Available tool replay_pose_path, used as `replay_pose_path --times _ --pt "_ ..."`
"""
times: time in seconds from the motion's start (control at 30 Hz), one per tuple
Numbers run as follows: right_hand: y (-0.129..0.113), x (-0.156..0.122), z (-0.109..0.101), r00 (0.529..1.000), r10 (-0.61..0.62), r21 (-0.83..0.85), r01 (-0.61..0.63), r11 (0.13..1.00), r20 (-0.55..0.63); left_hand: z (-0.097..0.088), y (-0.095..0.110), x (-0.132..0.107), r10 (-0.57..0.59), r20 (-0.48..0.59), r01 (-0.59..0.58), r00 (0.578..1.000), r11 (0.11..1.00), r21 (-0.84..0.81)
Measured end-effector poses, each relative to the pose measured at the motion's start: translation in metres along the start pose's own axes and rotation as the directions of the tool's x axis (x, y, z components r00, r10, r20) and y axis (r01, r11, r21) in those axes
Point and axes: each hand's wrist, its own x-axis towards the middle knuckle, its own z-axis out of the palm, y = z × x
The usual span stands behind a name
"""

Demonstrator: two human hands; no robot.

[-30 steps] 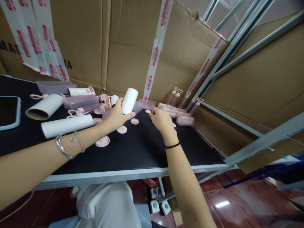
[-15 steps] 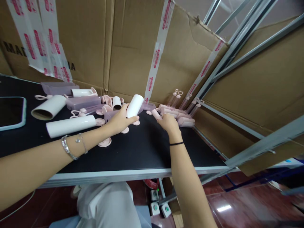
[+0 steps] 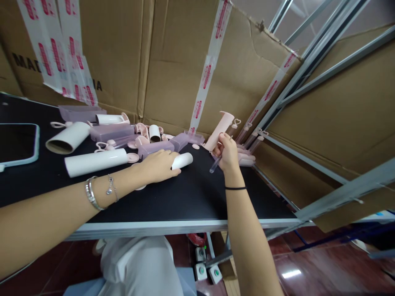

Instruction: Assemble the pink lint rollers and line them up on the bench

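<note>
My left hand (image 3: 158, 165) rests on the black tabletop (image 3: 185, 197), fingers curled over a short white roll (image 3: 182, 160) that lies on its side. My right hand (image 3: 228, 153) is raised a little above the table and grips a pink handle piece (image 3: 218, 130) that points up and away, along with a thin clear tube (image 3: 215, 164) that sticks out below the fingers. Behind it lies a pile of pink handles (image 3: 245, 158).
Two long white rolls (image 3: 95, 162) (image 3: 68, 137), purple clear cases (image 3: 111, 132), small pink round caps (image 3: 133, 158) and a phone (image 3: 17, 144) lie on the left. Cardboard sheets (image 3: 173, 70) wall the back. A metal frame (image 3: 308, 45) rises at right.
My left hand has lowered the white roll from upright to lying on the table. My right hand has picked up a pink handle and a clear tube from the pile and lifted them.
</note>
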Motion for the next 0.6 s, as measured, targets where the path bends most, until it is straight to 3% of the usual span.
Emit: replay_pose_path --times 0.1,0.2,0.27,0.37,0.4,0.47,0.53,0.6 --pt "-0.002 -0.002 0.003 0.998 0.002 0.155 -0.012 0.988 0.063 0.000 0.000 0.000 -0.019 -0.013 0.019 1.000 1.000 0.002" --pt "-0.003 0.001 -0.002 0.992 -0.030 0.177 0.052 0.983 -0.123 -0.002 0.003 -0.001 -0.009 0.008 0.009 1.000 1.000 -0.010" --pt "-0.001 0.005 -0.010 0.949 -0.080 0.089 0.112 0.990 -0.303 -0.003 0.005 -0.003 0.043 0.015 -0.042 0.999 0.999 -0.020" --pt "0.003 0.012 -0.028 0.855 -0.244 -0.246 0.142 0.959 -0.457 0.000 0.007 -0.005 0.194 0.021 -0.193 0.981 0.981 -0.038" --pt "0.004 0.013 -0.033 0.841 -0.296 -0.383 0.117 0.916 -0.452 0.001 0.007 -0.005 0.234 0.029 -0.233 0.972 0.972 -0.033" --pt "0.008 0.014 -0.039 0.879 -0.309 -0.617 0.021 0.786 -0.363 0.005 0.006 -0.005 0.273 0.057 -0.273 0.960 0.962 -0.002" --pt "0.012 0.012 -0.038 0.958 -0.192 -0.777 -0.045 0.628 -0.211 0.007 0.004 -0.004 0.280 0.083 -0.284 0.956 0.958 0.040" --pt "0.016 0.010 -0.033 0.999 -0.013 -0.863 -0.036 0.505 -0.049 0.009 0.003 -0.004 0.284 0.093 -0.291 0.954 0.954 0.072"
